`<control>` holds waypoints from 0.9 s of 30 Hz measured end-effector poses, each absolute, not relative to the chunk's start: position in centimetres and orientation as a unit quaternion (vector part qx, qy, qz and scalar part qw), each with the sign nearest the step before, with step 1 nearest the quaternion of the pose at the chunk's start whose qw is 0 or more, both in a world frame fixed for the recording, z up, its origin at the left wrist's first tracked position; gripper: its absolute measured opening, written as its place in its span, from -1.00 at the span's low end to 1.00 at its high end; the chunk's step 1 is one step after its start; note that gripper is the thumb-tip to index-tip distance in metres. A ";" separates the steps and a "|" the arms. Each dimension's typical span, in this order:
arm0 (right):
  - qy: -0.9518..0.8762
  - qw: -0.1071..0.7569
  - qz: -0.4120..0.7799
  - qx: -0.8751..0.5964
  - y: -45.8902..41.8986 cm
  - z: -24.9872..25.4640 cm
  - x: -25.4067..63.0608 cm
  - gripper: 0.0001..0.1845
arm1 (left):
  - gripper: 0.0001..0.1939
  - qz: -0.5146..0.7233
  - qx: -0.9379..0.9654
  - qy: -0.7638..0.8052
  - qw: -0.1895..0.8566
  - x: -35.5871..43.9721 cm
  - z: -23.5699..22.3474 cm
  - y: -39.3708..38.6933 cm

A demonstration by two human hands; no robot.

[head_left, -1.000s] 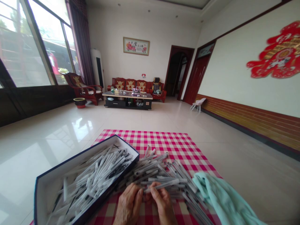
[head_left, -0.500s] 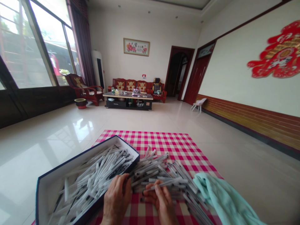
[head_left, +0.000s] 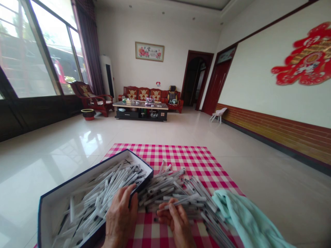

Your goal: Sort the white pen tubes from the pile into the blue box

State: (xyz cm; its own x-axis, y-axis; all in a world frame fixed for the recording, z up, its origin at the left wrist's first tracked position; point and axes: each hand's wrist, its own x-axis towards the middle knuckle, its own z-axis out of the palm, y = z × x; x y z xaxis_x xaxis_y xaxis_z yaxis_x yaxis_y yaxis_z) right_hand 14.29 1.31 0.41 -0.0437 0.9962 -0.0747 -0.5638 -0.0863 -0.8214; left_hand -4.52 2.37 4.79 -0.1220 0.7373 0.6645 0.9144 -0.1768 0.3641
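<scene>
My right hand (head_left: 176, 222) pinches a whitish, translucent pen (head_left: 182, 200) between thumb and fingers. Under and behind it spreads a heap of similar pens (head_left: 165, 184) with dark ends. At the near right rim of a blue-edged white box (head_left: 55, 187), my left hand (head_left: 121, 215) reaches over with fingers extended and thumb apart. Nothing shows in its grasp, though its fingertips are partly hidden. Inside the box lie many loose white tubes (head_left: 103, 196) and thin black pieces.
A pink-and-white checked cloth (head_left: 181, 155) covers the work surface. To the right of the heap lies a mint-green cloth (head_left: 240, 213). Across the tiled floor stand a low coffee table (head_left: 141, 106), a wooden sofa (head_left: 129, 92) and a small chair (head_left: 219, 114).
My left hand has moved left from the pen heap to the box rim, and its fingers have opened out. My right hand keeps the pen in nearly the same place.
</scene>
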 end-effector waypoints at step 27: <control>-0.308 0.596 0.652 -0.353 1.3 0.7 14.5 -0.78 | -0.80 -0.433 -0.738 -0.475 -0.208 -1.5 5.0 1.0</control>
State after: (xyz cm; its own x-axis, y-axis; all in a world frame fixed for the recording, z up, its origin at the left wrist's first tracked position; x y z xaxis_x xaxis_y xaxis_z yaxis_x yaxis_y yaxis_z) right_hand 14.50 1.33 0.71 -0.0394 0.9949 -0.0930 -0.5605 -0.0990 -0.8222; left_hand -1.55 1.01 5.01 0.1748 0.8803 0.4410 0.5198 -0.4629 0.7180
